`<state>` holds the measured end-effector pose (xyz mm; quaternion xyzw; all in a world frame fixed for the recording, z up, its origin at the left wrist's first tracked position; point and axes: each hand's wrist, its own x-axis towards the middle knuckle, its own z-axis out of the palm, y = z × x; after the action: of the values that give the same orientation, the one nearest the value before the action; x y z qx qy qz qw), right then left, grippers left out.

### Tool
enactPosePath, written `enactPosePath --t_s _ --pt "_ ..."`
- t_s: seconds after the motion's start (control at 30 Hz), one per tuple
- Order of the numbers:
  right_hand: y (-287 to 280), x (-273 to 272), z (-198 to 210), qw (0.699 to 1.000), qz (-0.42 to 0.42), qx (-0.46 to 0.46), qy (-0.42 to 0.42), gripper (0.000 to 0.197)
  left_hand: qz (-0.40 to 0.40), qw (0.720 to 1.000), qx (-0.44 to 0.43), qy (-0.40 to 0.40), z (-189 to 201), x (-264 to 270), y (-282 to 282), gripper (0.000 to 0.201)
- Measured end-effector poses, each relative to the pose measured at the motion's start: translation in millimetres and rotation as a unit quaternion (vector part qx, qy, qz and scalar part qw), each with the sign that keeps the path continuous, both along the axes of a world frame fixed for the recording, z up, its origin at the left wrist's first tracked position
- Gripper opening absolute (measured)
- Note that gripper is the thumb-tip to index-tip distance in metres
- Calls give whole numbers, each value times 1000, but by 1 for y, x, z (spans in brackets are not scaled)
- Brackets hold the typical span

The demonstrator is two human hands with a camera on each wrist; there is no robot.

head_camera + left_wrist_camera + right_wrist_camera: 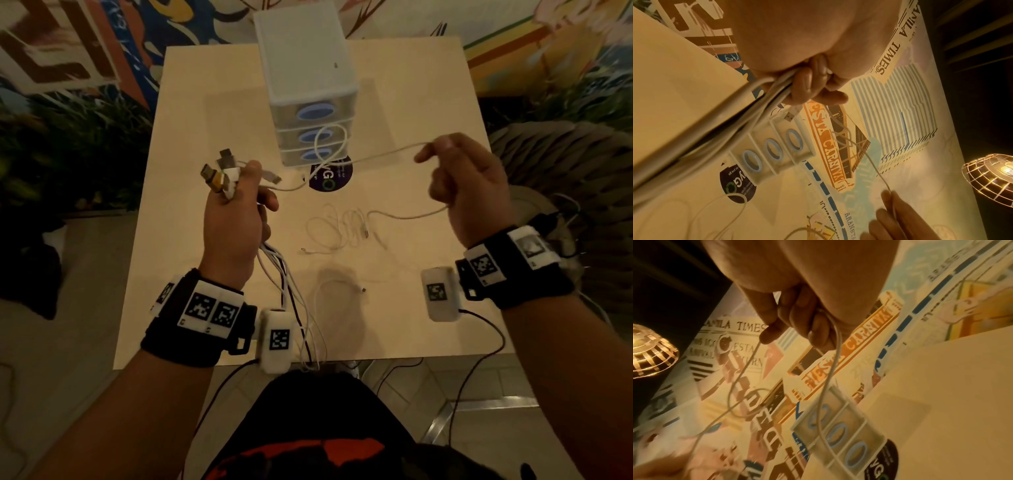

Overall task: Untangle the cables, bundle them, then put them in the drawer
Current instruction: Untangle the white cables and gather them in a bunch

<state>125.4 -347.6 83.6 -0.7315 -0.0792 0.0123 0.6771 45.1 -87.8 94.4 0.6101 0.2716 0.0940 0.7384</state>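
My left hand is raised over the table and grips a bunch of cables; their USB plugs stick out above the fist and the cords hang down past the wrist. One thin white cable runs from that fist, loops in the air, and reaches my right hand, which pinches it and lets the rest trail to the table. A loose white cable tangle lies on the table between the hands. The small drawer unit with three blue-handled drawers stands at the back, all closed.
The light wooden table has a dark round sticker in front of the drawer unit. Another white cable end lies near the front edge. A painted wall rises behind the table, and a wire lamp glows at one side.
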Motion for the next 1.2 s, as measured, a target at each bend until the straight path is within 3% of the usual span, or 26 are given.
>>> enactPosePath --t_s 0.07,0.17,0.27,0.33,0.47,0.53,0.67,0.83,0.93,1.07,1.13,1.2 --pt "-21 -2 -7 998 -7 61 16 21 14 1000 -2 -7 0 -2 4 29" --pt "-50 -16 -26 994 -9 73 84 22 29 999 -5 -13 -1 -5 10 26" --pt "-67 -42 -49 988 26 32 147 30 30 999 -5 -21 -1 -8 12 26" --pt "-68 -67 -60 977 93 -11 190 29 25 999 -13 -30 0 -10 11 26" --pt "-56 -116 -76 924 268 -88 258 26 -2 998 -17 -56 2 -13 8 29" --pt "-45 -137 -83 882 347 -134 289 27 -13 998 -10 -67 3 -15 7 30" --pt "-27 -168 -100 824 409 -172 354 23 -23 995 2 -93 5 -18 5 30" --pt "-18 -179 -132 787 432 -371 238 19 -33 994 11 -106 8 -22 4 32" --pt "-15 -178 -147 772 420 -423 221 28 -46 993 26 -106 10 -26 3 33" --pt "-6 -169 -142 727 450 -486 181 40 -84 989 34 -114 14 -33 2 29" --pt "-5 -159 -127 732 438 -498 157 41 -105 987 43 -113 17 -36 1 27" --pt "-6 -144 -101 759 389 -506 127 37 -128 984 57 -113 19 -40 -1 26"
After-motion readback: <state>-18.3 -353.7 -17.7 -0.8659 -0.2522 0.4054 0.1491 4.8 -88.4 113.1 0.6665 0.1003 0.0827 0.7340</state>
